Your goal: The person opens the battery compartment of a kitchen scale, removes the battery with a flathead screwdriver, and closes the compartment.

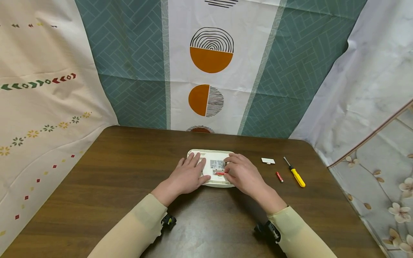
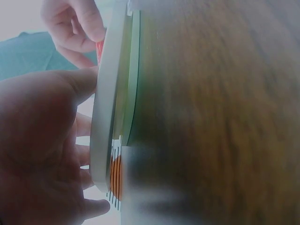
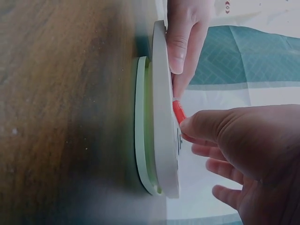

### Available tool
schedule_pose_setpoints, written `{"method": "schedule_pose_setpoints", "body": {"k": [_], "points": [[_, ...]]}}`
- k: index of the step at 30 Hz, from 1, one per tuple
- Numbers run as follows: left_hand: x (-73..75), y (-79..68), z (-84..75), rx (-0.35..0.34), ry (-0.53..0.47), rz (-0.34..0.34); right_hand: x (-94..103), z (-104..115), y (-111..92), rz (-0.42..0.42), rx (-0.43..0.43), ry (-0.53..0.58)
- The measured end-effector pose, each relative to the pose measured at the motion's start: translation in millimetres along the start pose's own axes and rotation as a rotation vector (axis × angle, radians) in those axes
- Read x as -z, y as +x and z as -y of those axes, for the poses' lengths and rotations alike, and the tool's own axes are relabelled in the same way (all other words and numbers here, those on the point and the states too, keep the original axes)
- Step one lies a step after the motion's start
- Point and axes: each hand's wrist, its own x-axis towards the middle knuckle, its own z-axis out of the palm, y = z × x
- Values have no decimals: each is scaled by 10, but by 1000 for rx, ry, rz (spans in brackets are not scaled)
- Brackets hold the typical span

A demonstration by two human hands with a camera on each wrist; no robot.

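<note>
A white device (image 1: 211,157) with rounded corners lies face down on the table, its label and a small battery slot facing up. In the right wrist view a pale green rim (image 3: 140,117) shows beneath its white body. My right hand (image 1: 243,173) pinches a red battery (image 1: 221,173) between thumb and fingertips, tilted at the slot; the same battery (image 3: 178,111) shows in the right wrist view. My left hand (image 1: 188,174) rests with spread, straight fingers on the left part of the device, thumb along its near edge.
To the right on the brown wooden table (image 1: 129,172) lie a small white battery cover (image 1: 268,161), a second red battery (image 1: 279,177) and a screwdriver (image 1: 297,177) with a yellow handle. Patterned cloth (image 1: 209,89) hangs behind the table's far edge and along both sides.
</note>
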Motion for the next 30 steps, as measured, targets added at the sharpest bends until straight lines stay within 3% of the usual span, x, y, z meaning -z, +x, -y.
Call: {"method": "schedule_pose_setpoints", "body": {"k": [5, 15, 30], "points": [[0, 7, 1, 4, 2, 2, 4, 1, -34, -38, -18, -1], [-3, 13, -1, 3, -7, -2, 34, 12, -118, -86, -142, -15], [4, -2, -6, -1, -10, 4, 63, -33, -273, -174, -230, 0]]}}
